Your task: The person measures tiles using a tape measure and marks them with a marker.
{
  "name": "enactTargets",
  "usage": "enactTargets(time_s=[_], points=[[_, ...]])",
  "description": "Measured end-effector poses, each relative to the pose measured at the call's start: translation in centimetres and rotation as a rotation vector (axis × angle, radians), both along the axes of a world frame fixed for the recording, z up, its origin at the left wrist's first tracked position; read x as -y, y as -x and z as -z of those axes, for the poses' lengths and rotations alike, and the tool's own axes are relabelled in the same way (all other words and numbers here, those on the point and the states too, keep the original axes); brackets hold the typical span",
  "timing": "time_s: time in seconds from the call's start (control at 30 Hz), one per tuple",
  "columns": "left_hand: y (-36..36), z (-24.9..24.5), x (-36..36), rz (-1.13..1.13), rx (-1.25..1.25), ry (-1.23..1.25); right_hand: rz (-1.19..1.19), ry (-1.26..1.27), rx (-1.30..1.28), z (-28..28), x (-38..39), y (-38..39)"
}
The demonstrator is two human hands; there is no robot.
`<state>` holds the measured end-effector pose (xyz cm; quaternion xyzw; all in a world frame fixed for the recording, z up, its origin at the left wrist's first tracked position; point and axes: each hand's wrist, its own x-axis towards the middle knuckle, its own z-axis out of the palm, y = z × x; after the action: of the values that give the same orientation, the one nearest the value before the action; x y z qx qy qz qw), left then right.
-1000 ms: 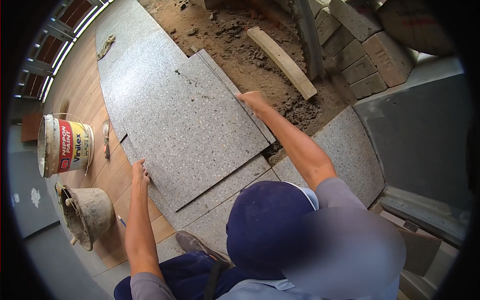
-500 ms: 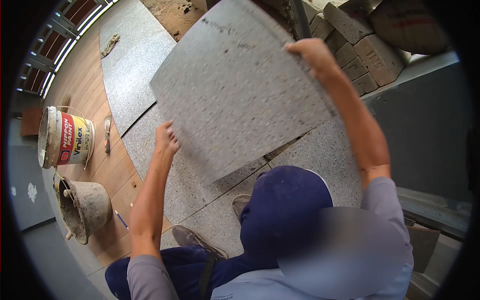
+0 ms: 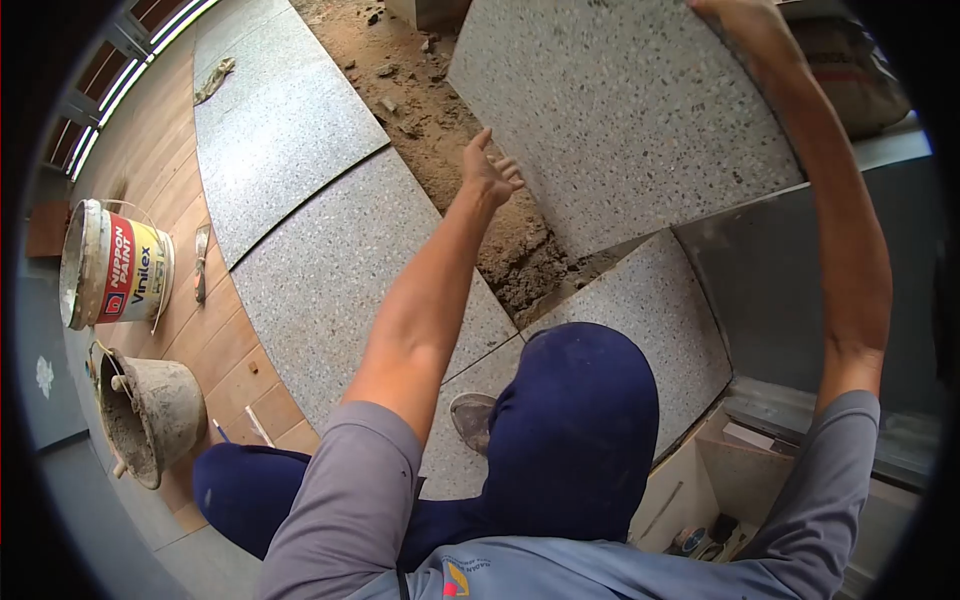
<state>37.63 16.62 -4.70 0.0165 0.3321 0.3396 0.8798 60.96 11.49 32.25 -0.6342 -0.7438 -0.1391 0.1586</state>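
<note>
A large speckled terrazzo tile (image 3: 630, 120) is held up at a tilt over a strip of bare sandy mortar (image 3: 525, 255). My right hand (image 3: 750, 25) grips its far right edge, partly cut off by the top of the view. At the tile's left edge is my left hand (image 3: 488, 175), thumb up and fingers bent against the edge; part of this grip is hard to make out. Laid terrazzo tiles (image 3: 350, 250) border the mortar on the left, and another laid tile (image 3: 660, 325) lies by my knee.
On the wooden-plank floor at left stand a Nippon Paint bucket (image 3: 130, 265) and a mortar-stained bucket (image 3: 165, 410), with a trowel (image 3: 201, 265) nearby. A crumpled rag (image 3: 214, 80) lies on the far tile. A sack (image 3: 850, 75) sits at upper right, beside a dark panel (image 3: 800, 270).
Both hands and the tile have moved right and away from the laid tiles at left, uncovering the sandy mortar strip. The view has shifted, and the bricks at upper right are now hidden.
</note>
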Motion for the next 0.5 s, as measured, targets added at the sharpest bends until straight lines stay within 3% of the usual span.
enactTargets(time_s=[0.07, 0.1, 0.13, 0.27, 0.4, 0.5], points=[[0.5, -1.4, 0.5, 0.000, 0.048, -0.072, 0.049, -0.049, 0.110, 2.5, -1.7, -0.1], [1.1, -2.2, 0.5, 0.029, 0.007, -0.138, 0.117, -0.038, 0.017, 3.9, -2.1, 0.3], [2.3, -3.1, 0.2, 0.049, -0.038, -0.221, 0.246, -0.037, -0.260, 5.2, -2.4, 1.2], [9.1, -3.2, -1.4, 0.170, -0.231, -0.522, 0.122, 0.013, 0.062, 5.3, -4.6, -2.8], [18.3, -3.9, -3.9, 0.231, -0.604, -0.671, 0.234, 0.068, -0.082, 5.9, -5.0, -4.3], [25.7, -4.3, -5.5, 0.205, -0.726, -0.675, -0.085, -0.106, 0.106, 8.3, -7.3, -10.8]])
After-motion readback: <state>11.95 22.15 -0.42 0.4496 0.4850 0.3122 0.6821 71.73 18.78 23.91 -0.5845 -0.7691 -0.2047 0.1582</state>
